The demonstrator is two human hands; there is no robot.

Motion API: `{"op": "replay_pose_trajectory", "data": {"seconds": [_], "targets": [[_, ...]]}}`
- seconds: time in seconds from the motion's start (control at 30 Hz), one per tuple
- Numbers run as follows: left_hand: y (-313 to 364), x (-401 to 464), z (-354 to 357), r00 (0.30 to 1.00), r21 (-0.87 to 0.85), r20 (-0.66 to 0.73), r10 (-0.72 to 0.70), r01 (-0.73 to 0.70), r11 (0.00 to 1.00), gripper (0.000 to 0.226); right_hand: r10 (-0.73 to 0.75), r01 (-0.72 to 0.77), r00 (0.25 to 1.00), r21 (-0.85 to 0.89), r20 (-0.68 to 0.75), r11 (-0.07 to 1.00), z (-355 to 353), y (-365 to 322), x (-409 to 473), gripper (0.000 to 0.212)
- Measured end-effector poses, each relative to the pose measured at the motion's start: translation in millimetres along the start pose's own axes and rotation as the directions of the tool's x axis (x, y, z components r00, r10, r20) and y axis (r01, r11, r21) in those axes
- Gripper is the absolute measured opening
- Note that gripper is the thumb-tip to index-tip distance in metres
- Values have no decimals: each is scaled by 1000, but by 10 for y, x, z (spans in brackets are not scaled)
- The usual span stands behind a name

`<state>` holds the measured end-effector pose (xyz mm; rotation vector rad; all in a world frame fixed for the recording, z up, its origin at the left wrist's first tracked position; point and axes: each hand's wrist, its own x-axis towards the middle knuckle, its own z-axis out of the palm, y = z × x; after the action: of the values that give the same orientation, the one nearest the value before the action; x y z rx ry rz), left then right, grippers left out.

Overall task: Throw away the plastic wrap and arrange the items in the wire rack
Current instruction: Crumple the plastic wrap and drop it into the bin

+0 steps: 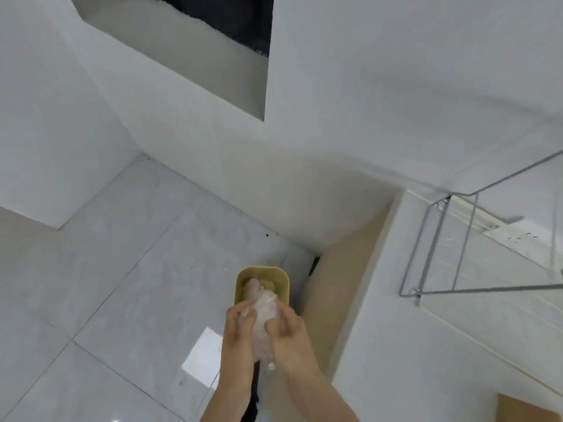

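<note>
So nearest the camera, a crumpled wad of plastic wrap (pixel 264 324) is being squeezed between both hands. The left hand (pixel 239 325) is curled onto the wad's left side, fingers pressed into it, so that grip is closed on the wrap. The right hand (pixel 289 333) is clamped on from the right, thumb and fingers dug into the wrinkled film, same deal. A loose tail of the wrap is left hanging down between the wrists.

Right past the fingertips, a small yellow bin (pixel 262 284) is seen on the tiled floor (pixel 122 269), tucked into the corner beside a beige cabinet side (pixel 341 287). The wad is held just over the bin's near rim, not dropped in. Something pale is already lying inside the bin, but what it is can't be made out.

Off to the right, a white counter (pixel 426 345) is seen, and the wire rack (pixel 463 245) is set on it, with its grey frame partly cut off by the picture edge. What's in the rack is too blurred to tell.

Furthest back, white walls (pixel 365 102) are met by a dark opening (pixel 231 16) up top.
</note>
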<state>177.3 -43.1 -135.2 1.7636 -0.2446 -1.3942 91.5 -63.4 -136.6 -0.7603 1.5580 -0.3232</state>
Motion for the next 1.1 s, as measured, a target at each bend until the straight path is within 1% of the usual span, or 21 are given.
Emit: {"op": "replay_pose_trajectory", "data": {"seconds": [0.03,0.07,0.13,0.17,0.2,0.3,0.43,0.5,0.6,0.67,0.73,0.8,0.87,0.97,1.03,1.1], "targets": [[-84,168,-33,997,6,65,-46,46,999,23,28,-28,999,17,-35,999,54,56,187,40],[-176,354,-61,989,21,118,-94,92,996,37,68,-66,996,31,-66,997,100,102,366,39],[-363,726,-111,973,103,156,-169,154,983,61,134,-131,984,30,-121,991,195,163,693,37],[-452,895,-128,970,167,161,-182,154,974,69,163,-164,976,6,-147,986,254,217,866,33],[-550,1067,-147,968,232,169,-186,145,962,71,184,-191,969,-27,-168,981,309,260,1023,30],[-870,1541,-153,963,358,219,-156,69,931,62,170,-202,961,-135,-216,970,448,443,1487,31],[-1446,2151,-150,969,439,231,-86,-25,898,68,109,-188,964,-332,-240,924,539,710,2045,38],[-1699,2398,-109,973,493,224,-62,-58,868,62,112,-193,966,-369,-232,909,548,865,2278,36],[-2038,2667,-25,979,613,200,-40,-94,785,55,143,-222,964,-387,-223,895,527,1105,2561,39],[-2194,2790,49,980,652,200,6,-137,746,57,141,-233,960,-407,-244,883,493,1280,2719,42],[-2312,2909,97,980,682,197,41,-167,712,63,118,-227,958,-444,-261,867,454,1403,2814,43],[-2378,3013,95,985,740,170,41,-155,655,70,125,-255,952,-501,-278,827,420,1465,2832,49],[-2389,3024,74,981,776,187,55,-181,604,69,124,-275,949,-573,-289,772,362,1481,2788,55],[-2259,2909,24,962,773,260,83,-259,579,63,105,-242,966,-680,-236,692,318,1412,2655,58],[-2123,2816,-26,954,787,287,82,-284,548,62,101,-221,974,-760,-202,611,323,1326,2570,58],[-1929,2696,-61,950,803,299,89,-301,514,62,67,-190,981,-811,-184,554,301,1195,2449,59]]}}
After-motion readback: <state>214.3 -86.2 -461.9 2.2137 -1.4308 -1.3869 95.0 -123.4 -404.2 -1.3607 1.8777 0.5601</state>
